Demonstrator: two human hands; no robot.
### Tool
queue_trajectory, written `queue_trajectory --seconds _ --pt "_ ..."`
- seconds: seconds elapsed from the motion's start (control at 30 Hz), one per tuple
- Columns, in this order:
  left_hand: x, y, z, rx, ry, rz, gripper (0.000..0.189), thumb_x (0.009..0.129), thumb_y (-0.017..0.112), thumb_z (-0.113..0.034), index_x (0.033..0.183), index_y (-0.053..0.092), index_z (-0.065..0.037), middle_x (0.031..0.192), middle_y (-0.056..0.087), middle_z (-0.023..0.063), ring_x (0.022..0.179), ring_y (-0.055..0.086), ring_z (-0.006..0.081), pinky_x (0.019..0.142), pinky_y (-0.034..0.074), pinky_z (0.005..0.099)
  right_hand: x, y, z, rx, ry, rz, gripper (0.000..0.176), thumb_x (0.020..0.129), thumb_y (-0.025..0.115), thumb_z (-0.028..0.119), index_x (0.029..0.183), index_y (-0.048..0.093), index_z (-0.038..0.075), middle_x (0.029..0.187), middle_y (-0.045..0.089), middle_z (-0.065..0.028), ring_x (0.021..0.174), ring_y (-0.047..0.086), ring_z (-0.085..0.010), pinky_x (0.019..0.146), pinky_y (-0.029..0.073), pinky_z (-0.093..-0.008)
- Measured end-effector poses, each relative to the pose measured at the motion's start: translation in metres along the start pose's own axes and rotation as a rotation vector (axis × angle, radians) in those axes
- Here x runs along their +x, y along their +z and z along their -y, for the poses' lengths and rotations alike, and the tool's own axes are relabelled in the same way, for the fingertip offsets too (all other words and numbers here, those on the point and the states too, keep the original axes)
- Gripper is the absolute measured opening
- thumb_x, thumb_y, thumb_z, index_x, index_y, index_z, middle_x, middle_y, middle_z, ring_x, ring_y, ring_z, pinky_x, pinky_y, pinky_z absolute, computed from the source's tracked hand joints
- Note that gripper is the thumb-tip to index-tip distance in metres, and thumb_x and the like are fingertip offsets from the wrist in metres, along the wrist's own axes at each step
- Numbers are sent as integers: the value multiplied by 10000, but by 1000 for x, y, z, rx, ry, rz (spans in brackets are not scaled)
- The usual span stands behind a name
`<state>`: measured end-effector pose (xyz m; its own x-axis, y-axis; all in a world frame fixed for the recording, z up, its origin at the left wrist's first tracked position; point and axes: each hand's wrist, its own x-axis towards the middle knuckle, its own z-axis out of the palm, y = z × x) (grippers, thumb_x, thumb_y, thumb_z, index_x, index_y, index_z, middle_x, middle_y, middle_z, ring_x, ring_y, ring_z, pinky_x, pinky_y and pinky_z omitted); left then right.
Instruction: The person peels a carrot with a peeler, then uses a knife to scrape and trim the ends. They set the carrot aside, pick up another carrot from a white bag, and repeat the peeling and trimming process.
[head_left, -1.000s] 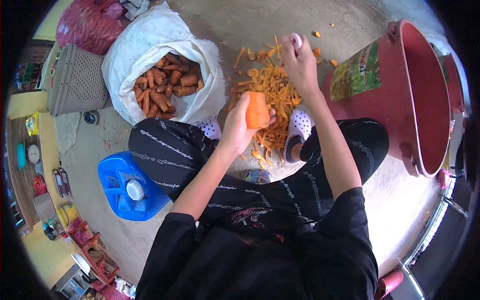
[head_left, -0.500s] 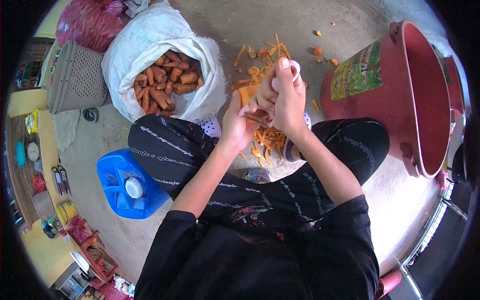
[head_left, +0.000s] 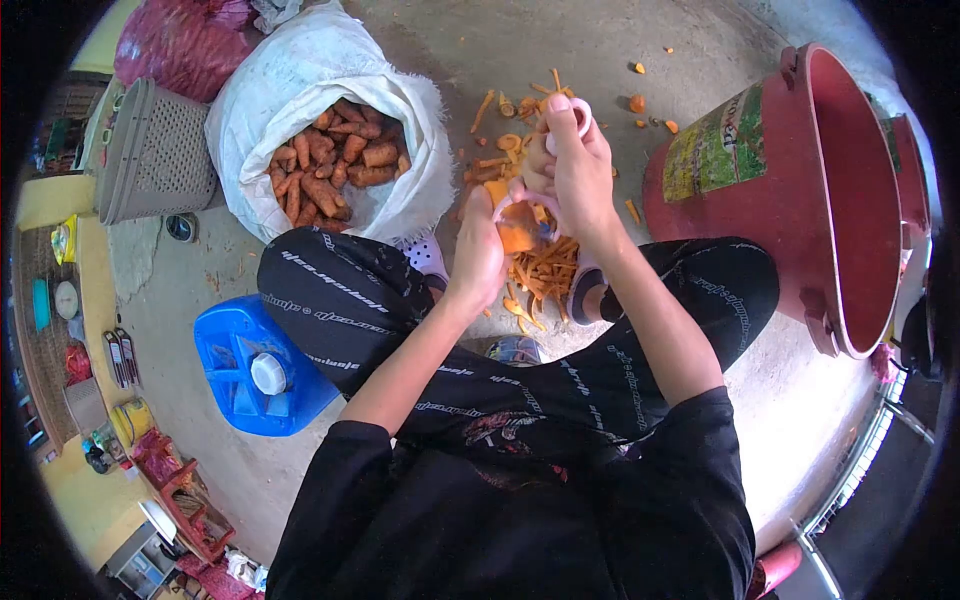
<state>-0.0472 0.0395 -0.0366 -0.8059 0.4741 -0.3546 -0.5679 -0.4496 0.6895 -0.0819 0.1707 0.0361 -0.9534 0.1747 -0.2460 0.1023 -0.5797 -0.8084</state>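
Observation:
My left hand (head_left: 478, 250) is closed around an orange carrot (head_left: 516, 238), which is partly hidden by the fingers. In my right hand (head_left: 578, 185) is a pale pink peeler (head_left: 583, 113); its ringed handle end sticks out past my thumb. The peeler's wide head lies over the carrot between both hands. Below them on the floor is a heap of orange peelings (head_left: 545, 272), with more scraps beyond. To the left, unpeeled carrots (head_left: 322, 175) fill the mouth of a white woven sack (head_left: 285, 85).
A large red tub (head_left: 840, 200) stands tilted by my right knee. On my left are a blue jerrycan (head_left: 235, 350) and a grey plastic basket (head_left: 165, 150). A red mesh bag (head_left: 175, 50) rests behind the basket. Carrot bits lie on the concrete floor (head_left: 680, 50).
The peeler's head has turned, so its pink frame now shows over the carrot. My right hand has shifted slightly up, and the left has rotated a little with the carrot.

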Motion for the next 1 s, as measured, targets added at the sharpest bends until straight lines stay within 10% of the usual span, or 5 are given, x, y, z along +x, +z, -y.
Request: queue_trajectory --seconds 0.1,0.43,0.63,0.73,1.0 --pt "-7 9 10 402 137 -91 415 1014 257 -411 1205 468 -109 1067 565 74 987 567 184 816 490 351 9 -7 6 61 83 33 303 961 475 368 838 406 99 530 285 33 385 270 -68 390 434 -305" --pt "-11 17 -12 29 -114 53 477 988 335 -464 1130 492 -37 959 583 99 841 606 204 726 509 362 54 -45 0 24 -41 -168 352 936 515 399 871 426 64 570 355 16 404 335 -68 420 484 -309" --pt "4 14 -11 -174 -97 -130 455 968 389 -469 1109 525 -58 942 590 99 892 593 200 784 488 374 30 -28 9 -552 -649 -116 334 958 489 376 862 413 66 559 372 17 417 344 -56 402 440 -267" --pt "1 16 -19 -140 -103 -9 386 978 363 -460 1018 548 -123 946 593 59 905 582 183 802 476 377 -9 3 24 98 -241 -19 334 962 486 370 837 411 70 549 384 8 411 340 -62 366 353 -236" --pt "-4 12 -19 -246 -62 21 430 999 241 -485 834 504 -187 910 578 -6 922 559 157 820 460 373 -27 9 4 139 -137 92 347 970 468 385 842 426 66 505 352 2 382 307 -75 367 293 -245"
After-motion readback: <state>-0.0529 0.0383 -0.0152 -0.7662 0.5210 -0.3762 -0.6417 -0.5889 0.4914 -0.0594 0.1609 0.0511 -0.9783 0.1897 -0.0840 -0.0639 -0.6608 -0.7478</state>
